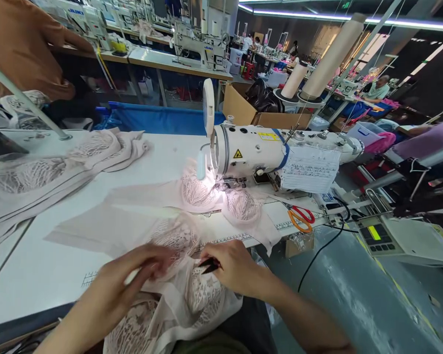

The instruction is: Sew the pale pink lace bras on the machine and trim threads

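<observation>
My right hand (pixel 231 265) is closed around small black thread snips (pixel 209 266), their tips pointing left over the fabric. My left hand (pixel 143 270), slightly smeared at the fingertips, is curled in a pinch on a pale pink lace bra (pixel 175 233). Its lace cups and bands hang over the table edge onto my lap, where a lace cup (pixel 205 292) lies beneath the snips. Beyond my hands, two more lace cups (pixel 241 205) lie under the lit needle area of a white sewing machine (pixel 251 150).
A stack of lace pieces (pixel 66 167) lies on the table (pixel 170 147) at left. Orange-and-red-handled scissors (pixel 300 216) rest at right. Behind the machine are a cardboard box (pixel 238 105) and thread cones (pixel 295 81). A person in a brown top (pixel 22 44) works at upper left.
</observation>
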